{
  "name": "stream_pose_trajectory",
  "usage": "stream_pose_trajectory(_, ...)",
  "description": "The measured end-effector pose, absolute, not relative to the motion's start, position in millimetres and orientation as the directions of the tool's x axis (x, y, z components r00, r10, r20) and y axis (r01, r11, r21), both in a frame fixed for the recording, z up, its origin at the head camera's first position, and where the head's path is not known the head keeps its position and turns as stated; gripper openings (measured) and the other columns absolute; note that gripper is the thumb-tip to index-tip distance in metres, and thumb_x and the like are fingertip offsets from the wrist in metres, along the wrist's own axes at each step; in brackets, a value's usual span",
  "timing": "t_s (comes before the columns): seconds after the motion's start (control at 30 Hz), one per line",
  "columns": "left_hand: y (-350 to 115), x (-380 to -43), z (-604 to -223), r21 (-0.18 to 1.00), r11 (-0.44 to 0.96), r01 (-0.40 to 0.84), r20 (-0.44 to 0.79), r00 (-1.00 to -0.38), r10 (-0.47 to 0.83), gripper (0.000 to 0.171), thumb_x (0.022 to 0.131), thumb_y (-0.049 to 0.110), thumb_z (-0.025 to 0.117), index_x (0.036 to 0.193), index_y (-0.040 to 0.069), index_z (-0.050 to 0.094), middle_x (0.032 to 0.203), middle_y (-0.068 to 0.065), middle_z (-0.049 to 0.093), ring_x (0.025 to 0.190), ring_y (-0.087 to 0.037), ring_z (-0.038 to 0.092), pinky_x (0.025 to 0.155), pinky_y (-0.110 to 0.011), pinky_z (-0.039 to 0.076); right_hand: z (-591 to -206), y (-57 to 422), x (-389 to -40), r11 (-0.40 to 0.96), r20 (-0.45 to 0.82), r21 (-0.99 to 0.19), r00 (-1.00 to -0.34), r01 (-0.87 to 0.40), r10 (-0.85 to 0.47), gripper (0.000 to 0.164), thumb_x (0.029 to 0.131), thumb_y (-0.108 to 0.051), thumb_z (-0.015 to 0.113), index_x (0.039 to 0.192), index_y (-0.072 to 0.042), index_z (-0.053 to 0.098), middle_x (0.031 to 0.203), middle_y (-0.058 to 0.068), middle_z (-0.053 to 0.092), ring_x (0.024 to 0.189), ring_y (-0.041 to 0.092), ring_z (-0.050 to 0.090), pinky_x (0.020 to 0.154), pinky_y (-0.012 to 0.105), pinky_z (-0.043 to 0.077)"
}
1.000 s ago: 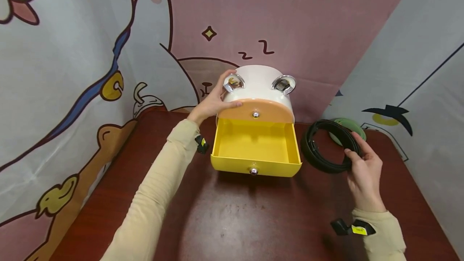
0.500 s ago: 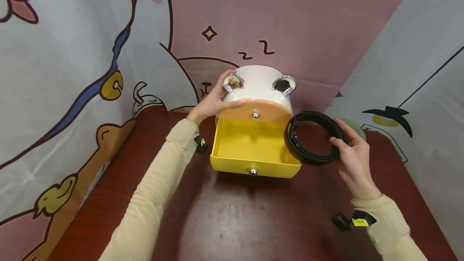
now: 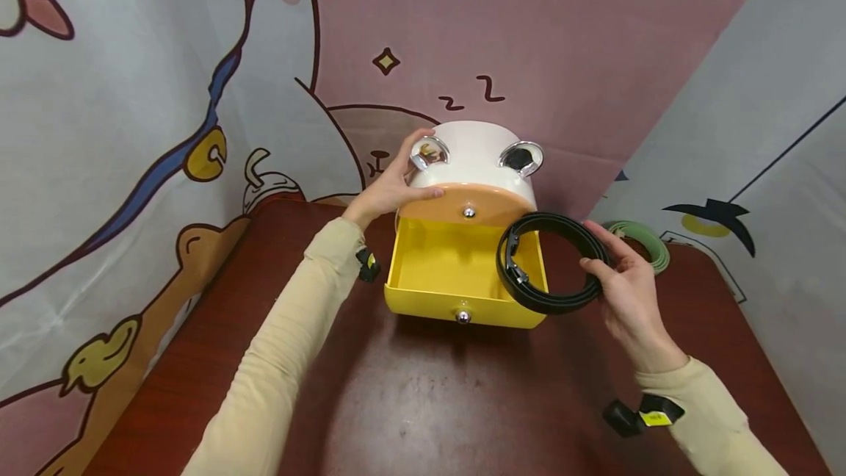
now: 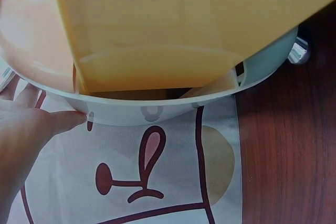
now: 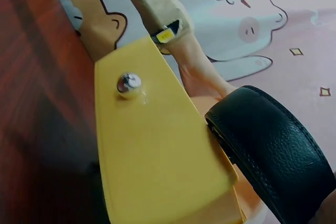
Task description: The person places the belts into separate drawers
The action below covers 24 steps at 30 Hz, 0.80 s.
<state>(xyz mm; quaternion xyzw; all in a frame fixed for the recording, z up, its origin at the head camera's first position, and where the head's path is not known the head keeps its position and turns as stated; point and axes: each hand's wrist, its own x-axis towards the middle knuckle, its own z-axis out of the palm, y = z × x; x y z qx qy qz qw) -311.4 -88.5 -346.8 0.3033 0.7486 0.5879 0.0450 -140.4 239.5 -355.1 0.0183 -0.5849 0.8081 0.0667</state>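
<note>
Black and coiled, the belt [image 3: 555, 305] hung at the right edge of the yellow drawer [image 3: 423, 303], pinched by the right hand [image 3: 628, 292]; with the left hand [image 3: 390, 188] gripping the white box [image 3: 472, 142], keeping the coil tight seemed wise.

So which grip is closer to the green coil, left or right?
Right. The right grip, holding the black belt, is in front of the green coil, slightly left. The left grip is farther away, at the white box's left side.

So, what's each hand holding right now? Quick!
Left hand: closed on the side of the white drawer box.
Right hand: closed, holding the coiled black belt.
</note>
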Motion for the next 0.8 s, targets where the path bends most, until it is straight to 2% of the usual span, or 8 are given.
stream_pose_trajectory(0.13,-88,-303,-338,0.914,0.107,0.391,0.284,-0.806,0.519,0.095,0.083,0.007,0.077,0.152,0.03,0.015,0.157,0.003,0.011,0.14,-0.027,0.027,0.111,-0.044,0.025,-355,232,-142,-0.263,0.069,-0.962,-0.997,-0.076,0.036,0.052,0.091,0.015,0.051,0.136,-0.009,0.056,0.126,0.004,0.05,0.095,0.011,0.051,0.053,0.015,0.043)
stream_pose_trajectory(0.27,-87,-292,-325,0.918,0.109,0.381,0.272,-0.807,0.525,0.095,0.083,0.004,0.076,0.153,0.02,0.014,0.158,-0.002,0.01,0.14,-0.032,0.025,0.112,-0.046,0.023,-352,223,-148,-0.226,-0.054,-0.972,-0.998,0.056,-0.013,0.055,0.091,0.013,0.051,0.143,-0.007,0.046,0.127,0.003,0.047,0.104,0.011,0.049,0.061,0.017,0.045)
stream_pose_trajectory(0.37,-88,-292,-324,0.916,0.113,0.384,0.274,-0.806,0.524,0.094,0.083,0.005,0.075,0.153,0.02,0.014,0.158,-0.002,0.01,0.14,-0.031,0.026,0.112,-0.046,0.023,-349,216,-154,-0.207,-0.137,-0.968,-0.99,0.142,-0.041,0.059,0.091,0.013,0.05,0.147,-0.003,0.038,0.126,0.004,0.047,0.099,0.011,0.053,0.065,0.018,0.047)
stream_pose_trajectory(0.53,-88,-291,-324,0.918,0.112,0.38,0.27,-0.806,0.527,0.094,0.083,0.004,0.075,0.152,0.021,0.014,0.158,-0.003,0.009,0.141,-0.033,0.023,0.112,-0.046,0.021,-346,211,-159,-0.202,-0.157,-0.965,-0.986,0.165,-0.053,0.059,0.091,0.013,0.048,0.147,0.001,0.035,0.128,0.008,0.045,0.093,0.012,0.053,0.065,0.019,0.049)
stream_pose_trajectory(0.8,-87,-292,-324,0.92,0.106,0.379,0.272,-0.807,0.524,0.093,0.083,0.003,0.075,0.152,0.021,0.015,0.158,-0.004,0.01,0.142,-0.035,0.022,0.113,-0.046,0.02,-342,202,-165,-0.217,-0.166,-0.959,-0.982,0.183,-0.095,0.057,0.093,0.01,0.048,0.147,0.001,0.035,0.147,0.01,0.033,0.116,0.016,0.044,0.083,0.019,0.047)
